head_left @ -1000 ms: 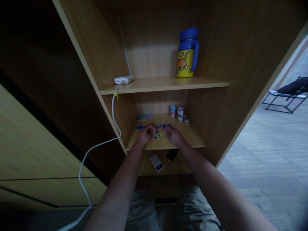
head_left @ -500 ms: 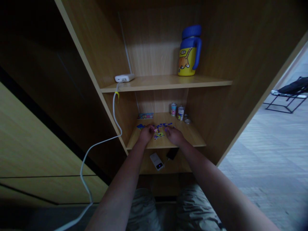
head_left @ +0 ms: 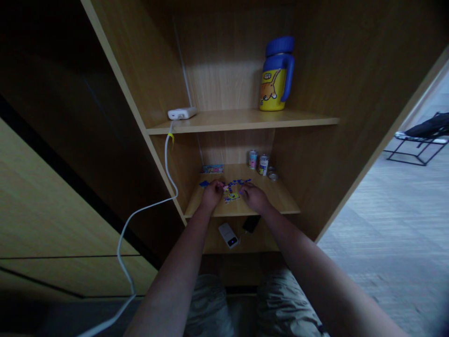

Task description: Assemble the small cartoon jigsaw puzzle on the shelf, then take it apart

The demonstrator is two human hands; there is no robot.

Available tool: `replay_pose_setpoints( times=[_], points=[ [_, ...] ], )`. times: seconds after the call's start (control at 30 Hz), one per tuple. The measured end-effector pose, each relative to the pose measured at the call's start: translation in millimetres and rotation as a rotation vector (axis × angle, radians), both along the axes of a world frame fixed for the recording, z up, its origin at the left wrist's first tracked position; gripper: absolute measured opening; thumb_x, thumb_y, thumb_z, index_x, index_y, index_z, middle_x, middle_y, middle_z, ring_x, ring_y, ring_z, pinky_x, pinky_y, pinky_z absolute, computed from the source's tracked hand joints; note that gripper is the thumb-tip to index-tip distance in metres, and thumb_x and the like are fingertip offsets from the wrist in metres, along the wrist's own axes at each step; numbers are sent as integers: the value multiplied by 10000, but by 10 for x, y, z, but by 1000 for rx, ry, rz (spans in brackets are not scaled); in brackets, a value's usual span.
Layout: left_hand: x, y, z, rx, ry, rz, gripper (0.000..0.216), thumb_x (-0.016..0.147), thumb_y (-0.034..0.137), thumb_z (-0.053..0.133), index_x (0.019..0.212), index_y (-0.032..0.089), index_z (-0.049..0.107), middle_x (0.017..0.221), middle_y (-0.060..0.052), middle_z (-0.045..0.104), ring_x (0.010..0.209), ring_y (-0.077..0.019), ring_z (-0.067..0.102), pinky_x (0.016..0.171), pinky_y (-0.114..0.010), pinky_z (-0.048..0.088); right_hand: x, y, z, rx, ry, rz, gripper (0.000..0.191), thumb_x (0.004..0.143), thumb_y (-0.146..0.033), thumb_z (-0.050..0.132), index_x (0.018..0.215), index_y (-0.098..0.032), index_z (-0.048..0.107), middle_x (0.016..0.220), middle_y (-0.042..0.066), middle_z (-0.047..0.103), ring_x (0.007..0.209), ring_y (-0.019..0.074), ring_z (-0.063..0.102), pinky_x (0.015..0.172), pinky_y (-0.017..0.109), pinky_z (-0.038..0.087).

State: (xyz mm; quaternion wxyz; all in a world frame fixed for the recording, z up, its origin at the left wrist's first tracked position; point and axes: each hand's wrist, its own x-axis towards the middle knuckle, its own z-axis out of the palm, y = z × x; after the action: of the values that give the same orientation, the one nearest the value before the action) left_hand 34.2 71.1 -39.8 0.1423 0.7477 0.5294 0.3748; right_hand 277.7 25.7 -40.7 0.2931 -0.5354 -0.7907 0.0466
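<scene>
The left hand's fingers [head_left: 219,184] are curled beside a pinkish piece [head_left: 225,188]; I cannot tell whether they are clamped on it. The right hand's fingers [head_left: 246,188] are bent too, near a purplish bit, and again I cannot tell whether their tips meet or grip anything. Between and behind the 2 hands, small blue-purple pieces [head_left: 235,182], perhaps jigsaw pieces, lie on the middle shelf [head_left: 280,201], with a yellow patterned patch [head_left: 231,197] nearer its front edge.

The step in hand seems to be handling single pieces; pieces this small would call for a light fingertip pinch and careful turning.

Farther back are a colourful card [head_left: 212,169] and 2 printed cans [head_left: 253,159] [head_left: 264,165], their print too small to read. Above, a blue-and-yellow bottle [head_left: 273,89] shows an orange cat and a small illegible label. Below, a white device [head_left: 228,235] has a lit display, also unreadable. No brand can be made out.
</scene>
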Motion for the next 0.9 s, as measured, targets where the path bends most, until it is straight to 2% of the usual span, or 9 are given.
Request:
replay_pose_setpoints(
  times=[0.17,0.3,0.4,0.53,0.67,0.9],
  points=[
    [56,-10,6,15,67,13,254,1072,385,696,1169,151,722,1130,-73,749,986,-206,735,921,-423,641,26,51,-55,-16,91,13,182,1053,-190,603,1104,-203,777,1181,90,794,1088,220,714,1023,320,510],
    [109,-84,76,82,139,1,215,1042,366,723,1106,162,739,1164,-85,747,1123,-249,704,1064,-499,571,30,65,-71,-13,205,27,137,1008,-145,647,1061,-203,758,1078,63,804,987,202,729,949,304,530],
    [145,-170,138,127,187,-41,142,1005,313,742,1063,186,767,1179,-102,751,1202,-285,671,1132,-509,509,24,54,-57,0,246,45,134,995,-134,644,1042,-208,746,1045,48,799,957,192,725,931,300,534],
    [170,-236,183,150,234,-65,135,1037,284,684,1031,181,770,1145,-105,756,1157,-275,678,1114,-498,508,13,28,-28,-1,193,33,131,1018,-166,627,1057,-205,746,1061,56,797,988,198,720,955,312,532],
    [165,-234,187,145,279,-71,215,1063,372,685,1018,171,744,1107,-78,754,1091,-238,696,1078,-485,537,-3,3,5,-6,79,-10,174,1002,-133,616,1053,-198,769,1120,82,792,1058,209,714,1016,319,516],
    [167,-214,170,107,320,-53,268,1031,427,729,974,168,760,1004,-76,769,1025,-241,713,1054,-484,544,-26,-16,32,-36,5,-53,223,999,-131,605,1064,-194,809,1195,103,782,1152,211,696,1092,313,490]
  ],
)
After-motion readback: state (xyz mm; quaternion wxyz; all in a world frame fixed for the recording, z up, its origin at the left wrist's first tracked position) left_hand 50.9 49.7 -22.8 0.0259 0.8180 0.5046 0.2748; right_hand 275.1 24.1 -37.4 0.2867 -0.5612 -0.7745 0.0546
